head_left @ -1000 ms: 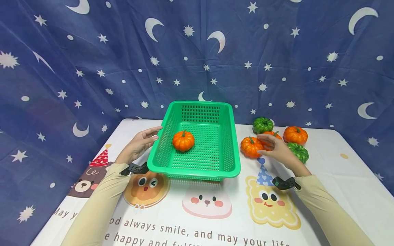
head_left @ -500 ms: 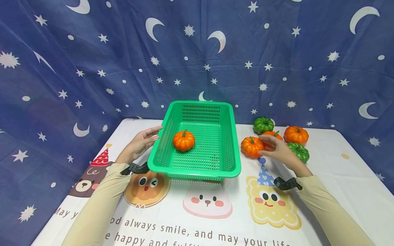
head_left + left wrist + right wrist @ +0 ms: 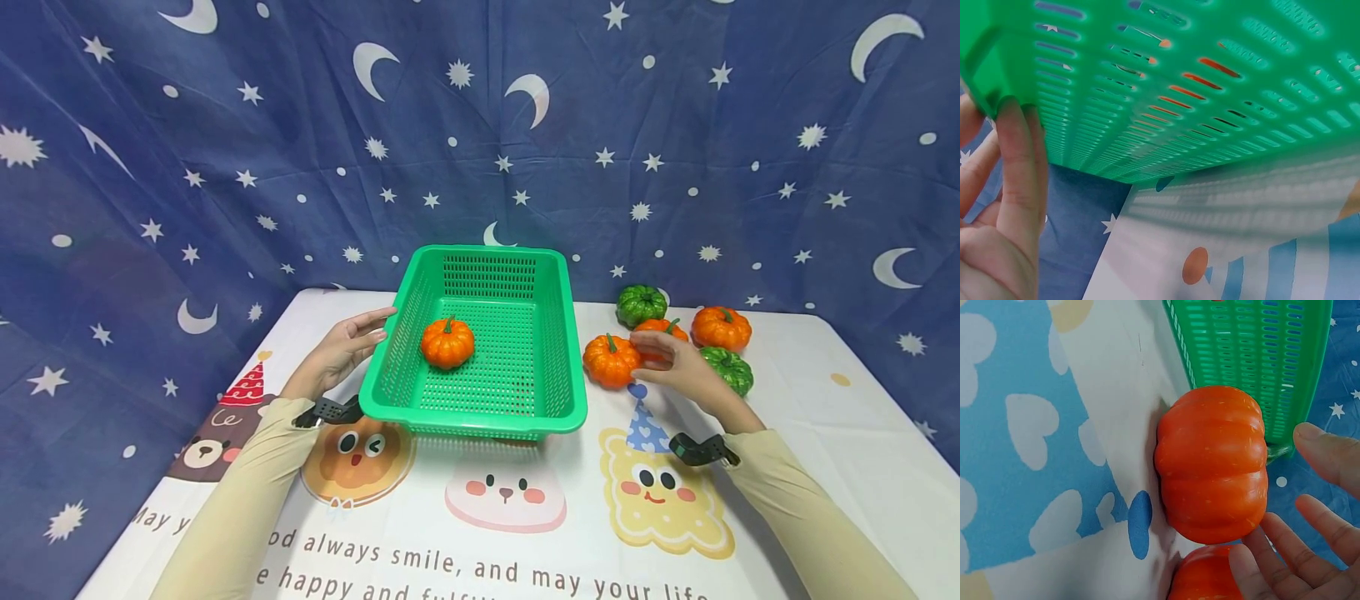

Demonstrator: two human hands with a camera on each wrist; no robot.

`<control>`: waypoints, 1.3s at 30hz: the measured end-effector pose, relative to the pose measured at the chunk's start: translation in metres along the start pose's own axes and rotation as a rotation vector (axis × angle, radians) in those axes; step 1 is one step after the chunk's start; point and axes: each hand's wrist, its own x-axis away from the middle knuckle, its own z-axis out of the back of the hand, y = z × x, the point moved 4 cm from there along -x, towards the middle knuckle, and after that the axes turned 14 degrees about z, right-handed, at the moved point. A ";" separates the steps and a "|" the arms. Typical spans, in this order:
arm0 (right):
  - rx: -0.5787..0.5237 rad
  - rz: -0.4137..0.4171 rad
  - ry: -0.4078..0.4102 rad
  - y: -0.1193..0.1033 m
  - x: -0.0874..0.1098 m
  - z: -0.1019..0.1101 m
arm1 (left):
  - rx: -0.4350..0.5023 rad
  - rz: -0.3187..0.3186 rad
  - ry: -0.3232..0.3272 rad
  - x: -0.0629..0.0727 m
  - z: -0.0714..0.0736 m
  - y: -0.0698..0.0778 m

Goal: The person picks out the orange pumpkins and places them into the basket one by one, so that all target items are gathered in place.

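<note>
In the head view my left hand is at the left side of a green perforated plastic basket. Up close in the left wrist view, its fairly straight fingers have their tips tucked up against the basket's rim. A small orange pumpkin sits inside, left of centre. Right of the basket, another orange pumpkin stands on the table, stem up. Beside it is my right hand, fingers spread and relaxed; the right wrist view shows its fingertips right at the pumpkin's side and its thumb near the stem.
Behind the right hand an orange pumpkin is partly covered. Around it are a green pumpkin, a larger orange one and a second green one. A blue starry curtain hangs behind the white printed tablecloth.
The orange pumpkin by my right hand has shifted slightly left and toward me, away from the fingers. Left hand and basket stay where they were.
</note>
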 end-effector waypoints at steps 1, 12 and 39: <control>0.001 0.001 -0.001 0.000 0.000 0.000 | -0.002 -0.001 0.001 0.000 0.000 0.000; 0.021 -0.003 -0.014 0.003 -0.006 -0.004 | -0.005 -0.005 0.003 0.000 0.001 0.000; 0.137 -0.007 -0.056 -0.002 -0.005 -0.008 | -0.010 0.009 0.004 0.000 0.000 0.000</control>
